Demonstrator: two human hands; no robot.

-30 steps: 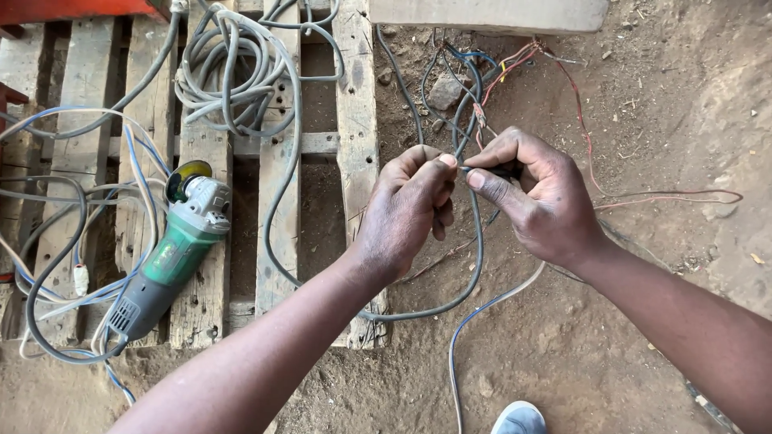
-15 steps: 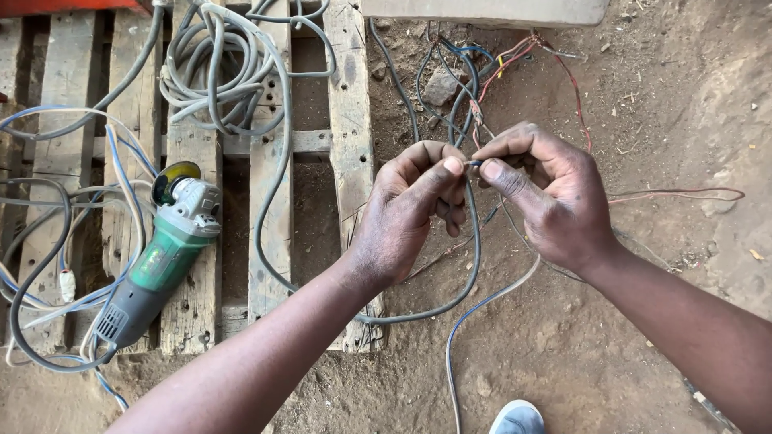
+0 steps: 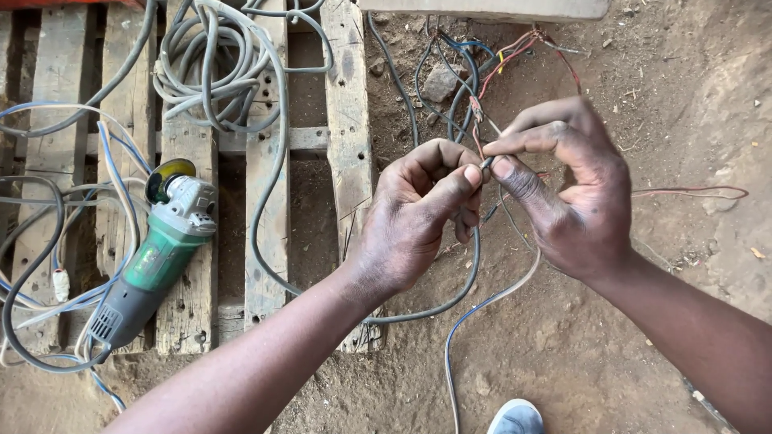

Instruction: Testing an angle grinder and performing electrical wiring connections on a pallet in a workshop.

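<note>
Hands meet over dirt. Left hand [image 3: 418,217] and right hand [image 3: 567,189] both pinch thin wire end [image 3: 486,163] between fingertips. Best: hold tight, pull slow, keep gray cable [image 3: 450,297] still. Green grinder [image 3: 153,257] lies on pallet [image 3: 347,120], well apart.

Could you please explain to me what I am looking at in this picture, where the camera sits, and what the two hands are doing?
The camera sits on the person's head and looks down at their own bare hands above dirt ground. The left hand and right hand meet at the fingertips, both pinching the end of a thin wire. A grey cable loops below them. On the left lies a wooden pallet carrying a green angle grinder and a coil of grey cables. Red and blue wires lie tangled on the dirt beyond the hands. The toe of a shoe shows at the bottom edge.
</note>
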